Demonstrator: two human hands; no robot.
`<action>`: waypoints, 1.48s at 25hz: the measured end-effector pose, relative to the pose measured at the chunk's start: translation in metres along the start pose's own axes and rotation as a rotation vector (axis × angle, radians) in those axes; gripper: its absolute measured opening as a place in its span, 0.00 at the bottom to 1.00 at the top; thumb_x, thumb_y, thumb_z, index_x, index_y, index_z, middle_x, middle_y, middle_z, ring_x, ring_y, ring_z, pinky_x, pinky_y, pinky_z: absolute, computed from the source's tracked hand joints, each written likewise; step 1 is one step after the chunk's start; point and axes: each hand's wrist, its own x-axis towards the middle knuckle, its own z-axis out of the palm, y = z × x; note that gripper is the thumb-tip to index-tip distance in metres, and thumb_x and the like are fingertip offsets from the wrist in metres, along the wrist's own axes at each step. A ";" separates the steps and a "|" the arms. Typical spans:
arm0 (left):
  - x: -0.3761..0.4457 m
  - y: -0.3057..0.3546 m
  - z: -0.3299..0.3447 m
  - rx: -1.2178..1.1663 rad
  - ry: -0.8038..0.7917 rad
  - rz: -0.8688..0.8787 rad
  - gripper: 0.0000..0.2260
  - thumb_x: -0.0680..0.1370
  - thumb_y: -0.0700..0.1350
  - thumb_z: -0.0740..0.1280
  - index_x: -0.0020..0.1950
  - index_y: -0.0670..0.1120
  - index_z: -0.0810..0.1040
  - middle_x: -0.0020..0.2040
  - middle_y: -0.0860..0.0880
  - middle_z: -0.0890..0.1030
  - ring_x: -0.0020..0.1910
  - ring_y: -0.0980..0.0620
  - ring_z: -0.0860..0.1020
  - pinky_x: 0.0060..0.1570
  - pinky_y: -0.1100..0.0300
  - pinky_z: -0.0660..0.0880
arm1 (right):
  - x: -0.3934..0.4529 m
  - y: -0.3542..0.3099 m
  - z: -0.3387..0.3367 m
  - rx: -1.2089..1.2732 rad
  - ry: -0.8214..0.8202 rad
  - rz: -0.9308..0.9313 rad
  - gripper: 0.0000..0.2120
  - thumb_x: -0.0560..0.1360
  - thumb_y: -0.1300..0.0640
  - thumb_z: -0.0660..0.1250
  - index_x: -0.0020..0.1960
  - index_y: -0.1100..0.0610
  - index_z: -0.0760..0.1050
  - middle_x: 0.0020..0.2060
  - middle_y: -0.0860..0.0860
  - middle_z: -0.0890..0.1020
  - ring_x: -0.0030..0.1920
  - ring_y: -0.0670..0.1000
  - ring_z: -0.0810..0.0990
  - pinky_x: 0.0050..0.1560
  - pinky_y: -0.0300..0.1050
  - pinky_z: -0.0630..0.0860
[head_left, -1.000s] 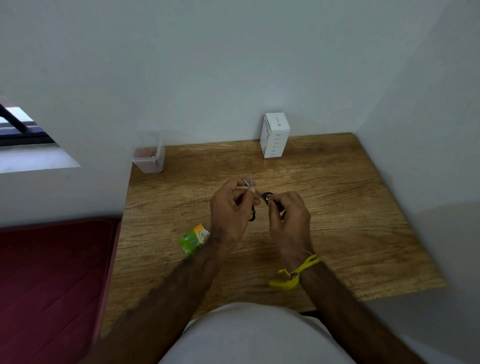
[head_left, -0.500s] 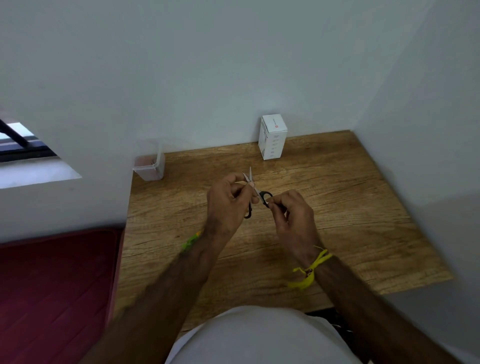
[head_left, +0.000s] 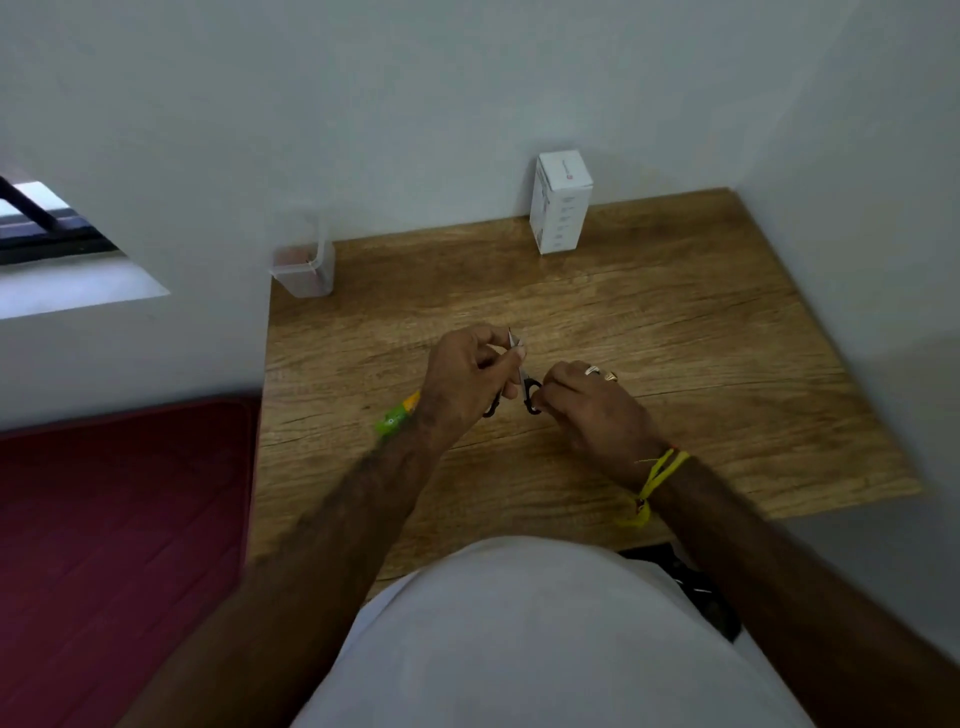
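Little has moved: both hands hold the same pose as half a second ago, tips pointing away. The green packet (head_left: 395, 418), in plain view a second ago, now sits mostly behind the left wrist (camera shift as much as arm shift, I'd guess).

The small scissors (head_left: 523, 376) are held in the air above the wooden table (head_left: 675, 338), between the hands. The left hand (head_left: 467, 379) is curled round the blade end, thumb and fingers pinching near the pivot, one black loop poking out below it. The right hand (head_left: 592, 410) pinches the other black loop. My read: left steadies, right works the handle, so the blades get opened or checked. Can't tell blade gap, too blurred.

The white box (head_left: 561, 202) and clear container (head_left: 306, 270) stand by the wall, well apart from the hands.
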 end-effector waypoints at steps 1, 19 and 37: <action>-0.001 -0.004 -0.001 0.016 -0.028 -0.010 0.07 0.79 0.43 0.70 0.52 0.39 0.81 0.34 0.43 0.85 0.30 0.48 0.83 0.36 0.48 0.82 | -0.002 0.001 0.004 -0.057 -0.031 -0.055 0.09 0.71 0.65 0.74 0.50 0.58 0.80 0.45 0.54 0.78 0.42 0.56 0.78 0.39 0.49 0.75; 0.011 -0.016 -0.010 0.247 -0.380 -0.097 0.05 0.78 0.39 0.71 0.49 0.38 0.82 0.34 0.47 0.82 0.24 0.62 0.77 0.28 0.69 0.71 | -0.004 -0.006 0.023 -0.162 -0.011 -0.363 0.13 0.76 0.59 0.58 0.52 0.56 0.81 0.51 0.53 0.83 0.48 0.53 0.77 0.49 0.49 0.72; -0.006 -0.011 0.023 -0.172 0.355 -0.143 0.06 0.79 0.40 0.69 0.44 0.38 0.80 0.32 0.45 0.84 0.27 0.54 0.81 0.28 0.63 0.74 | 0.014 -0.052 0.013 0.557 0.319 0.899 0.05 0.77 0.63 0.68 0.47 0.56 0.82 0.44 0.48 0.81 0.47 0.46 0.79 0.47 0.39 0.75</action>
